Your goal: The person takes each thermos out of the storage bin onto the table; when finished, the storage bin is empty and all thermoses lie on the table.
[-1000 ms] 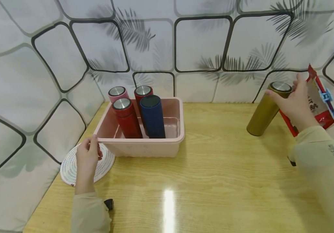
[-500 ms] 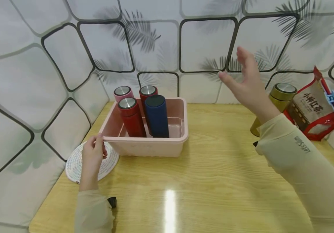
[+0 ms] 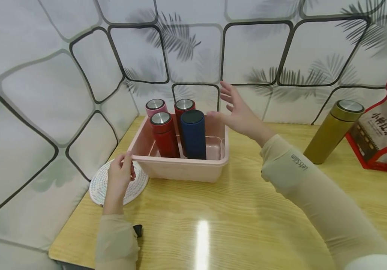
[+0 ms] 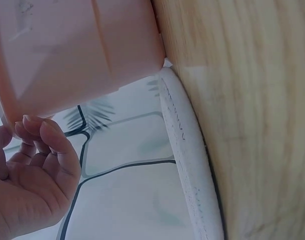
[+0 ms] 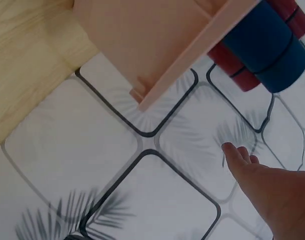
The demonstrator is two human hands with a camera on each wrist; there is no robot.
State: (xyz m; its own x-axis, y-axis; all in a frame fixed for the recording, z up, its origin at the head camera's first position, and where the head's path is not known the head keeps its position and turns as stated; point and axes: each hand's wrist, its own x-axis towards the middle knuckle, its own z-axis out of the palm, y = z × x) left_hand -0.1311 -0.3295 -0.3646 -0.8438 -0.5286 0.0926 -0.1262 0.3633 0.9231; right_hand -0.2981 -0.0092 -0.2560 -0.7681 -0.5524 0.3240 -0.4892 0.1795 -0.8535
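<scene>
At the table's back left corner: pink plastic bin (image 3: 179, 168), holding four upright flasks — pink, two red, one navy flask (image 3: 193, 134) — with bare floor at its right end. Left hand (image 3: 121, 175) pinches the bin's near-left rim, over a white woven coaster (image 3: 102, 187). Right hand (image 3: 238, 112), fingers spread and holding nothing, hovers above the bin's right edge; a second ago it gripped the gold flask (image 3: 335, 131), now standing alone beside a red tea bag (image 3: 380, 137). Open tabletop (image 3: 247, 217) in front.
</scene>
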